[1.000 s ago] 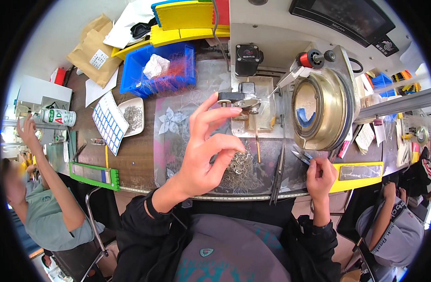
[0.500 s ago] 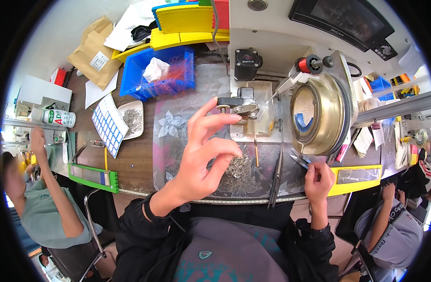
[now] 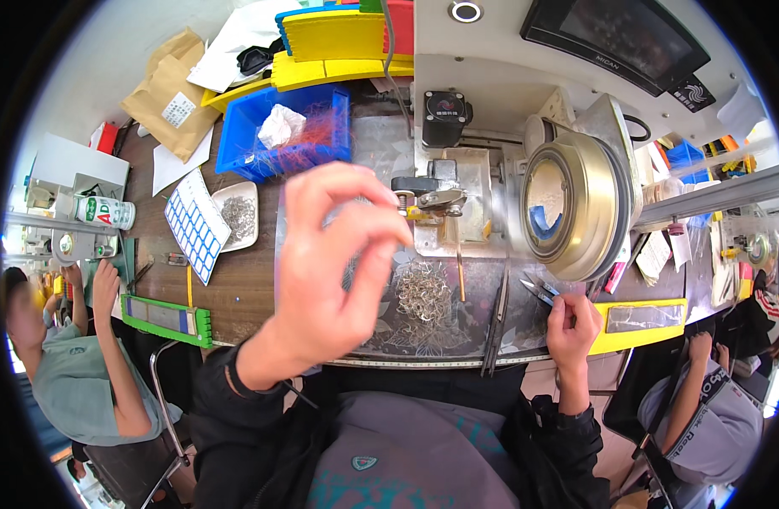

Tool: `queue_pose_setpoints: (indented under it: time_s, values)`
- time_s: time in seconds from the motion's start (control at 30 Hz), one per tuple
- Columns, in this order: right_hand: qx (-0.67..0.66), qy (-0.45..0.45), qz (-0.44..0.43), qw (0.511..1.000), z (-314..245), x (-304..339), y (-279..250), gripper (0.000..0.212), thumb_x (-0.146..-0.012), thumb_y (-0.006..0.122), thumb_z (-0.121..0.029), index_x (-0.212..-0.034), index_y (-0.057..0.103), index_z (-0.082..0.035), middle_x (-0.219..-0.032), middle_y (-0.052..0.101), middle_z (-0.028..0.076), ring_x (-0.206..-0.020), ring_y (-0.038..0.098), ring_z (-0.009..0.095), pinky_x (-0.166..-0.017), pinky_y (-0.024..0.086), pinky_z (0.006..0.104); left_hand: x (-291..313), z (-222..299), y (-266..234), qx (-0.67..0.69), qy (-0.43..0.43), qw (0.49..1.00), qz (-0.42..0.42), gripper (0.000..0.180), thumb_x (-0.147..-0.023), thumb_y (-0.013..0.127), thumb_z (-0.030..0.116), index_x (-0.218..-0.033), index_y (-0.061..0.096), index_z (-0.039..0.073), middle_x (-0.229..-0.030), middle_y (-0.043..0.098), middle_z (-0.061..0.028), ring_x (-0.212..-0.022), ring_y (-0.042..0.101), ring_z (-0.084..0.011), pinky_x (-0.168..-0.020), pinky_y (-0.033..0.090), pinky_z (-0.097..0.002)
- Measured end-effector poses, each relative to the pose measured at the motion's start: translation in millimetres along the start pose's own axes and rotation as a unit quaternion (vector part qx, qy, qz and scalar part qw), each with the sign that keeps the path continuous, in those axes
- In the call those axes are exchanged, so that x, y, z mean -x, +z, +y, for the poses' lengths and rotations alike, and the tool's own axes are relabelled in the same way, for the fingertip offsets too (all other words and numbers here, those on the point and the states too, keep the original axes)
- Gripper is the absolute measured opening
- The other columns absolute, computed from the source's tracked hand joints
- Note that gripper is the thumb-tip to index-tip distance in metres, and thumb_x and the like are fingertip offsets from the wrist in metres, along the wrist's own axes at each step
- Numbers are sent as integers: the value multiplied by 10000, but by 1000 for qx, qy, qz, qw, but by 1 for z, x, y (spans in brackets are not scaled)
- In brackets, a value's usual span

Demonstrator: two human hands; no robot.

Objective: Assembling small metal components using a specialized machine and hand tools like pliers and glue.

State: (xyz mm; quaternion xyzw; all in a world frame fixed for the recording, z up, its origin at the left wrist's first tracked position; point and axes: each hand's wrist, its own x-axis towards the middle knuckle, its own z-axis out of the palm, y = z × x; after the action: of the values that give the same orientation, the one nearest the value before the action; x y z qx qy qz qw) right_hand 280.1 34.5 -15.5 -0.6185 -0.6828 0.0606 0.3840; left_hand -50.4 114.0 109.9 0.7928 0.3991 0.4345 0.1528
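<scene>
Left hand: blurred, fingers curled just beside black clamp; cannot tell whether anything is pinched | right hand: closed on small snips, blades pointing away | small metal pieces: heaped on surface between hands | gold drum: beyond snips | blue bin: beyond left hand

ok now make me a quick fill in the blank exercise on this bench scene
1. The pointed tool in the right hand is to the ____ of the heap of small metal pieces.
2. The bin with reddish threads in it is coloured ____.
3. On the bench, the right-front frame is yellow and the left-front frame is ____.

Missing words: right; blue; green
</scene>
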Motion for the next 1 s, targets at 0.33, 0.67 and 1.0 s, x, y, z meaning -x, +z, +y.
queue_pose_setpoints:
  time_s: [0.33,0.67,1.0]
  values:
    - [-3,1,-2,1000,4,3,0,82,-779,689,-20,-757,611,-32,-516,391,37,-443,382,171,-458,270,334,4,-45,12,72,-166,983,-35,105,-912,544,-20,-978,621,8,-836,647,-119,-625,652,-219,-583,495,-323]
    - [8,-26,-16,1000,0,1,1,66,-854,650,-17,-801,614,-1,-553,433,16,-469,369,96,-458,263,271,24,-51,24,114,-158,978,-74,155,-971,512,46,-1073,618,-2,-837,724,-107,-698,696,-233,-661,528,-327]
    - [10,-21,-2,1000,3,1,0,81,-872,644,-13,-802,608,3,-539,404,15,-466,350,97,-462,258,278,7,-44,8,82,-126,987,-48,339,-992,537,195,-1262,588,-4,-1174,667,-144,-1096,626,-239,-958,452,-327]
